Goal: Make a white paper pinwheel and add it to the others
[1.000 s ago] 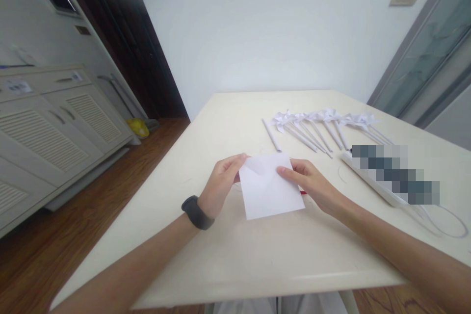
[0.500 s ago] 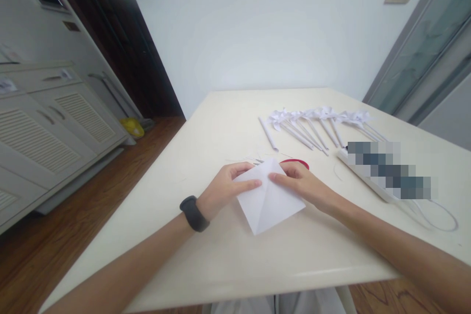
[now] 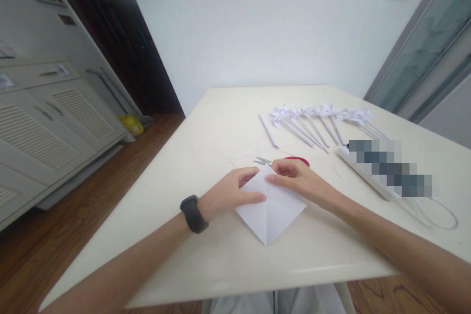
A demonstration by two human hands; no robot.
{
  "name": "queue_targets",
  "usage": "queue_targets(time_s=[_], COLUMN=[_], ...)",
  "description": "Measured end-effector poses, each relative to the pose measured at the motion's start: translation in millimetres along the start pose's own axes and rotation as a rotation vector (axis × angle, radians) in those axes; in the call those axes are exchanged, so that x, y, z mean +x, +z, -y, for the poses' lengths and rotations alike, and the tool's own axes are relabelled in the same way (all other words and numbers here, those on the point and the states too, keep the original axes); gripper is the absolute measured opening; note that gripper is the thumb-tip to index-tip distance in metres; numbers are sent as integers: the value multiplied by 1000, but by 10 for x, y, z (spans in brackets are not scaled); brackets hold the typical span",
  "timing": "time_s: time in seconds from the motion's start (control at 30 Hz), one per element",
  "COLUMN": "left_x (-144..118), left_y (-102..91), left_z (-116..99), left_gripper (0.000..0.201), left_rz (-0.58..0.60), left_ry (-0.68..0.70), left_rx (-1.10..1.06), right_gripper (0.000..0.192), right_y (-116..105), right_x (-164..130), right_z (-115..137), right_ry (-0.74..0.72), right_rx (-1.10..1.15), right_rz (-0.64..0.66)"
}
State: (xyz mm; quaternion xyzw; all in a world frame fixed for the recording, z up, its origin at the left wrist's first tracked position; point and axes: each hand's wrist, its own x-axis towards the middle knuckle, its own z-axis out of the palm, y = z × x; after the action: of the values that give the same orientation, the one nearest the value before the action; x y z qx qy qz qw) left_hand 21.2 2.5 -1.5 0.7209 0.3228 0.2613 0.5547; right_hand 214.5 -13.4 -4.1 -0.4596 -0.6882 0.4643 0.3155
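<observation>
Paper (image 3: 272,211), a white square turned like a diamond, lies flat on the tabletop (image 3: 221,265) just in front of the person, with a crease running from its far corner to its near one; the left hand (image 3: 230,194) rests on the left half, index finger stretched along the sheet toward the crease, likely to pin it flat; the right hand (image 3: 298,181) meets it at the far corner, fingertips pressed down on the paper, so both grips are flattened on the sheet rather than closed around it; a dark wristband (image 3: 194,213) sits on the left wrist. Just beyond the hands lie scissors (image 3: 283,161) with red handles, partly hidden by the right hand, amid thin paper trimmings; farther back, well apart, a row of white paper pinwheels (image 3: 320,120) on rolled sticks lies fanned out, with 1 bare rolled stick (image 3: 268,132) beside them; to the right a white power strip (image 3: 362,174), partly blurred out, trails its cord (image 3: 437,213) along the tabletop; nothing crowds the sheet itself.
</observation>
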Motion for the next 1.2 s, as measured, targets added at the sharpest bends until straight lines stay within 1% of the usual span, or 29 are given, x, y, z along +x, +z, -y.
queue_targets(time_s=[0.1, 0.2, 0.27, 0.4, 0.47, 0.57, 0.63, 0.77, 0.87, 1.0, 1.1, 1.2], left_x=[-7, -14, -14, 8, 20, 25, 20, 8, 9, 18, 19, 9], left_y=[8, 17, 12, -38, -71, -105, -113, -119, -125, -113, -80, -41], left_z=[-2, 10, 26, 51, 49, 25, 5, -18, -27, -44, -54, -56], left_gripper=[19, 20, 21, 24, 29, 37, 42, 47, 45, 39, 36, 38], left_rz=[28, 76, 75, 12, -46, -140, -173, -165, -186, -202, -173, -169], left_ry=[-29, -61, -72, -75, -69, -105, -140, -145, -125, -56, -25, -28], left_rx=[9, -19, 2, 70, 64, 30, 0, -86, -166, -341, -425, -431], right_gripper=[24, 23, 23, 21, 20, 20, 18, 17, 19, 21, 20, 21], right_y=[-1, 4, 5, -5, -11, -16, -15, -14, -26, -49, -57, -54], right_x=[-6, -8, -8, -5, -1, 6, 9, 8, 5, 3, 0, -5], right_z=[21, 30, 33, 39, 41, 44, 48, 55, 49, 35, 39, 46], right_ry=[-32, -45, -35, 21, 36, 38, 39, 30, 9, -16, -44, -56], right_rx=[7, 13, 24, 62, 92, 94, 70, 76, 108, 157, 202, 222], right_rz=[-1, -1, 0, 4, 3, 0, -13, -55, -124, -221, -232, -214])
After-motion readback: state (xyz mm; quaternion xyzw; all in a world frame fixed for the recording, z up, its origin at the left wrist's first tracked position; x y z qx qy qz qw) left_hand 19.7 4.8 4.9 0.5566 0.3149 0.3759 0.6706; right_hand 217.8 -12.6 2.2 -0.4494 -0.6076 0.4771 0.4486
